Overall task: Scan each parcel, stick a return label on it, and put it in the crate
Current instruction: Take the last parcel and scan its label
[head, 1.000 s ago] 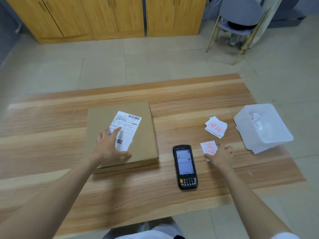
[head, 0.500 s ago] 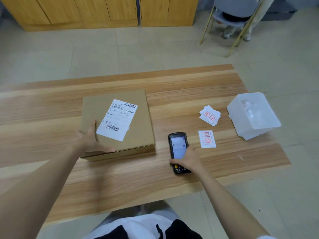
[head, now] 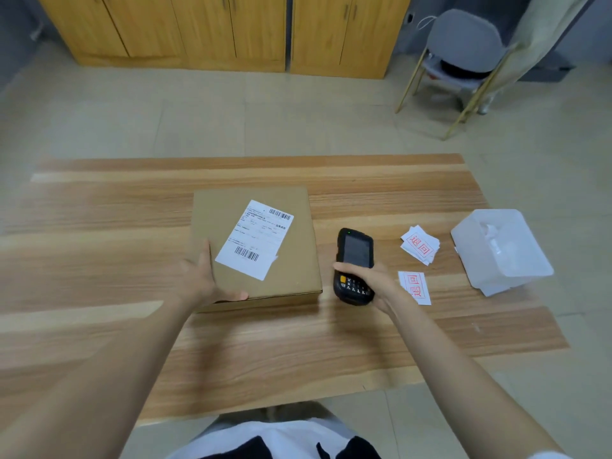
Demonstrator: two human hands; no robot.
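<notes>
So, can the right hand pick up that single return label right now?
Probably not yet: the right hand grips the handheld scanner. The single return label lies beside it, nothing on top.

Light: soft, even, moderately bright.
Shadows: a faint, blurred one under the parcel (head: 255, 246) edge, just below the left hand (head: 202, 279) thumb.
Brightest: crate (head: 500, 250), right of the right hand (head: 371, 283) fingers, slightly washed out.
Focus: scanner (head: 355, 250) keys beside those fingers too soft to read.
Blur: forearms behind the fingers smeared.
Distortion: table (head: 265, 352) edges bow away from the fingers.
</notes>
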